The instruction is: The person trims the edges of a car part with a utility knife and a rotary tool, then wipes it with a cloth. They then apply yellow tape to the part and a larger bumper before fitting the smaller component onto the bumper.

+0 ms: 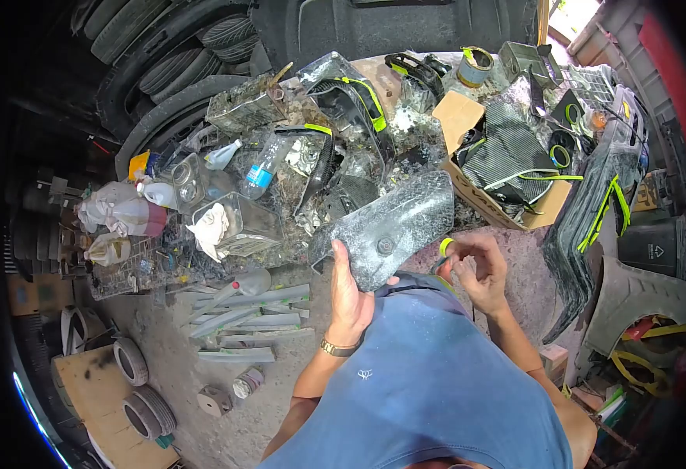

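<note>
My left hand (348, 301) grips the lower left edge of a curved dark panel (409, 215), thumb on its face. The panel is tilted in front of my body, with a pale, dusty surface and a round emblem-like spot (386, 246) low on it. Off the panel's right end, my right hand (480, 272) is closed with its fingertips pinched together. A small curl of yellow-green tape (445, 247) shows at those fingers; the rest of it is hidden.
Behind the panel, a cluttered bench holds a water bottle (258, 177), a clear container (253, 223), taped black parts (366, 102) and a cardboard box (468, 187) of dark pieces. Grey strips (257, 313) lie on the floor at left; a fender (640, 305) stands at right.
</note>
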A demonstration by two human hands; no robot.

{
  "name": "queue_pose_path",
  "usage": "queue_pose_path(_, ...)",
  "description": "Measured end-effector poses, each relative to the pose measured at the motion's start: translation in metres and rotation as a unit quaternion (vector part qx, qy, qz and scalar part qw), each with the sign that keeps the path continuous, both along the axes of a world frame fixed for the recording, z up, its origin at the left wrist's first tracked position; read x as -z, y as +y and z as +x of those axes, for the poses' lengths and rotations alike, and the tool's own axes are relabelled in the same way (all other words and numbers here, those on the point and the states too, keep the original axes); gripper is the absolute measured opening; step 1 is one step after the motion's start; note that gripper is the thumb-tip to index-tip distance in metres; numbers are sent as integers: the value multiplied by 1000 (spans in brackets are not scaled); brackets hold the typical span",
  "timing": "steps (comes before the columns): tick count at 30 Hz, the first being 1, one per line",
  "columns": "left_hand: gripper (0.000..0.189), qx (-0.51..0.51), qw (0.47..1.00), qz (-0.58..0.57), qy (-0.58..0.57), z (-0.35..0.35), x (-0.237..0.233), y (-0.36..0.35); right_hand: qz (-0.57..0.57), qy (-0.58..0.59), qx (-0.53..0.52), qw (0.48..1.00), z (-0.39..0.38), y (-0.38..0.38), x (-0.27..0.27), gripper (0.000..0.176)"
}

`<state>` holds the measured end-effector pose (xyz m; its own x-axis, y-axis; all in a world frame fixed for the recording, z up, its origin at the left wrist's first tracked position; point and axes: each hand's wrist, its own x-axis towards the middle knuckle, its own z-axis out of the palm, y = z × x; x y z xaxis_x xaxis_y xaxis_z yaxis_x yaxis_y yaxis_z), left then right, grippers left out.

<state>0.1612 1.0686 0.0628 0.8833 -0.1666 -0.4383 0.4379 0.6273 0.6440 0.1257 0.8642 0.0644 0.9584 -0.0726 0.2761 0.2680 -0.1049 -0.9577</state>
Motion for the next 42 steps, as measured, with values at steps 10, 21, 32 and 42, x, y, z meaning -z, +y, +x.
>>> queue_pose_path(10,51,49,987,-143,52,-3,7,12,33,8,-110,993,-12,11,-5,37)
queue_pose_path(21,54,3,998,-64,-20,-11,6,6,-176,-12,-156,972,-1,46,-30,41)
queue_pose_path(32,61,41,986,-162,-12,3,20,9,-158,-74,-233,957,4,32,-37,37)
queue_pose_path(42,64,45,968,-244,28,12,29,8,-137,-27,-246,959,-1,27,-34,34)
